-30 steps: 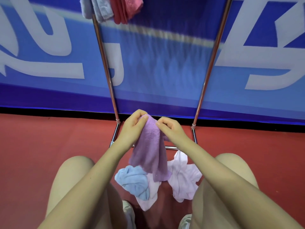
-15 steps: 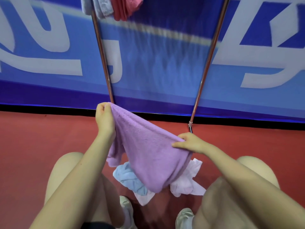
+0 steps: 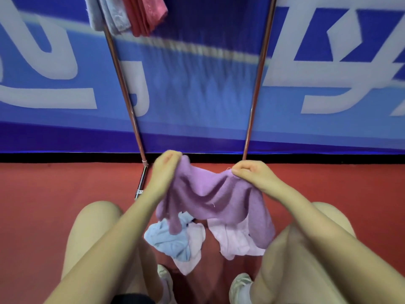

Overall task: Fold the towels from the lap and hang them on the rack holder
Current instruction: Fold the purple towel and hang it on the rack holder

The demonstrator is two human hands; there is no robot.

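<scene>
- Head view: my left hand [image 3: 165, 166] and right hand [image 3: 252, 172] each pinch a top corner of the purple towel [image 3: 210, 198], fingers curled tight on the cloth, nothing else held.
- Half a second ago my left hand was high and my right low, with the towel slung on a slant; now both hands sit nearly level and apart, so the top edge hangs between them with a slack dip in the middle.
- I judge this to be the squaring-up before the first fold; the towel is open but not yet folded or hung.
- It hangs over my knees, its lower edge trailing onto the light blue towel [image 3: 168, 240] and the pale pink towels [image 3: 232, 240] that wait between my legs.
- The rack [image 3: 125, 91] stands just ahead, two slanting metal poles, with grey towels [image 3: 109, 16] and a red towel [image 3: 146, 14] already draped at its top.
- Below is a red floor [image 3: 43, 205]; behind the rack a blue banner [image 3: 197, 84] with large white lettering.
</scene>
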